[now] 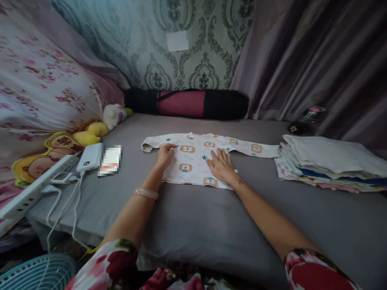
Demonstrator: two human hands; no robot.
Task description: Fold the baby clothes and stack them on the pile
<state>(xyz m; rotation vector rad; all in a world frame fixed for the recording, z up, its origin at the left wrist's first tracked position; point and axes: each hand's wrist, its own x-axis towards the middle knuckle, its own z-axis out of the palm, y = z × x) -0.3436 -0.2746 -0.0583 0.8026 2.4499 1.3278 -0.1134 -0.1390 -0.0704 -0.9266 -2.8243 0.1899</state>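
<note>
A small white long-sleeved shirt (198,159) with tan lion-like faces and green leaf prints lies spread on the grey bed sheet, hem toward me. Its left sleeve is short-looking with the cuff opening showing; the other sleeve stretches right to a folded pile. My left hand (165,155) rests on the shirt's left side below the sleeve, fingers pointing inward and touching the cloth. On the right half of the shirt my right hand (222,165) lies flat with its fingers apart. Neither hand lifts the fabric.
A stack of folded clothes (332,161) stands at the right, a dark pink-topped object (306,120) behind it. Leftward are a power strip (39,185), a white power bank (90,157) with cables, and plush toys (113,114). A black-and-red roll bag (187,104) lies against the wall.
</note>
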